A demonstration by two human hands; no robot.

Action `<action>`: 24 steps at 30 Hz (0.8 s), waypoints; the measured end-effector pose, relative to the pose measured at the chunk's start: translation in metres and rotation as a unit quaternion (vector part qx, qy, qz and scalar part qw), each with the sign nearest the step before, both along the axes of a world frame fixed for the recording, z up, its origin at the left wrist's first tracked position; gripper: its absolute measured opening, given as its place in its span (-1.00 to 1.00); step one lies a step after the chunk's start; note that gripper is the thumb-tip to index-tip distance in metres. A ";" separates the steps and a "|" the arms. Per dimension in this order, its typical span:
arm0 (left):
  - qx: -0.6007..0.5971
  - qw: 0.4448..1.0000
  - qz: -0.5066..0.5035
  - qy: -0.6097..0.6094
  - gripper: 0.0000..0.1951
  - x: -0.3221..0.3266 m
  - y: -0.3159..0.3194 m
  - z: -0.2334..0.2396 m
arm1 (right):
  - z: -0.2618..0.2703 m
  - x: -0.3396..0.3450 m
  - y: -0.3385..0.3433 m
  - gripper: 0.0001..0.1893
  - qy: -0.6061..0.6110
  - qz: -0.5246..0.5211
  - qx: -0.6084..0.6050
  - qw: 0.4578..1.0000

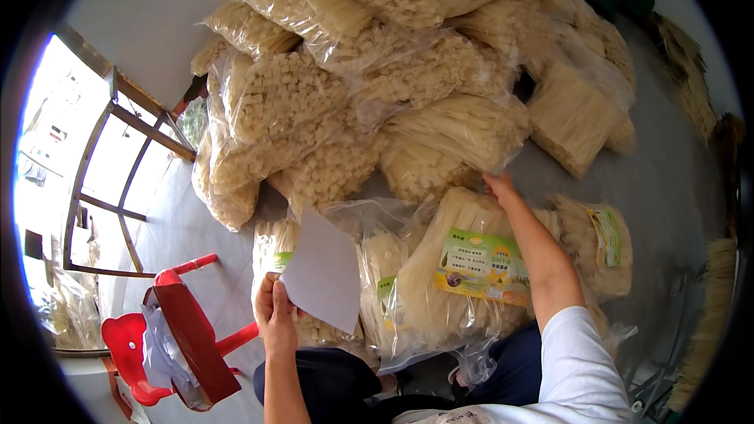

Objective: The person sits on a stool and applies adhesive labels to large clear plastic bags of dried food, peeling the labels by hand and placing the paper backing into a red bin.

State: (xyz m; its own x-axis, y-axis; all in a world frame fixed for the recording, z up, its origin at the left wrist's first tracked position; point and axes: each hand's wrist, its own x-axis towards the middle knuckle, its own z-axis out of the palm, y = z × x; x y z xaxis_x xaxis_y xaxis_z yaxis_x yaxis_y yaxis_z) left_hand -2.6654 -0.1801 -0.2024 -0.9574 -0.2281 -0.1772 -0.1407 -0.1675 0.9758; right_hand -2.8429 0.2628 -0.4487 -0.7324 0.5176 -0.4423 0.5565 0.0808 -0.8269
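My left hand [275, 306] grips a blank white sheet of paper [324, 274] by its left edge; the sheet is curved and stands in front of the packs. My right hand [499, 187] reaches to the top edge of a clear plastic bag of pale dried noodle-like strips [421, 282], which bears a green and yellow label [483, 265]. What its fingers touch there is hard to tell. Another labelled bag [377, 253] lies partly under that bag, and one more [277, 238] is partly hidden behind the paper.
Large clear bags of the same pale strips [294, 94] are heaped ahead. A further labelled pack [615, 235] lies at right. At lower left, a red plastic stool [129, 359] holds an open red box [194, 341] with white sheets. A metal-framed glass door [112, 206] stands at left.
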 end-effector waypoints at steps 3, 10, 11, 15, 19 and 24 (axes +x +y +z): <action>0.018 0.999 0.035 -0.017 -0.84 -0.001 -0.001 0.000 | -0.030 0.000 -0.005 -0.74 0.005 -0.021 0.147 0.989; 0.076 0.997 0.022 -0.011 -0.83 -0.007 -0.003 0.001 | 0.057 0.016 0.022 -0.74 0.074 0.262 0.219 0.937; 0.087 0.996 0.019 -0.013 -0.84 -0.009 0.000 0.003 | 0.086 0.023 0.027 -0.67 0.084 0.274 0.174 0.942; 0.114 0.993 -0.013 0.009 -0.84 -0.009 0.000 0.008 | 0.153 0.024 -0.007 -0.68 0.144 0.413 0.171 0.883; 0.118 0.992 0.020 0.030 -0.86 -0.003 -0.005 0.018 | 0.207 0.028 -0.093 -0.78 0.170 0.489 0.082 0.852; 0.128 0.985 0.092 0.077 -0.82 0.003 -0.019 0.038 | 0.244 0.053 -0.162 -0.79 0.224 0.470 0.016 0.854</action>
State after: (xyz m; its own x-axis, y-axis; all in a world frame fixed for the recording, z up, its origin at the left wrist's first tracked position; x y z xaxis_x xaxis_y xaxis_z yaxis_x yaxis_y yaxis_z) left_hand -2.6628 -0.1996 -0.1645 -0.9243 -0.3666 -0.1064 0.0619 -0.4190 0.9059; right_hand -2.7904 0.1007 -0.2050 -0.9228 -0.3853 -0.0048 -0.1386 0.3437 -0.9288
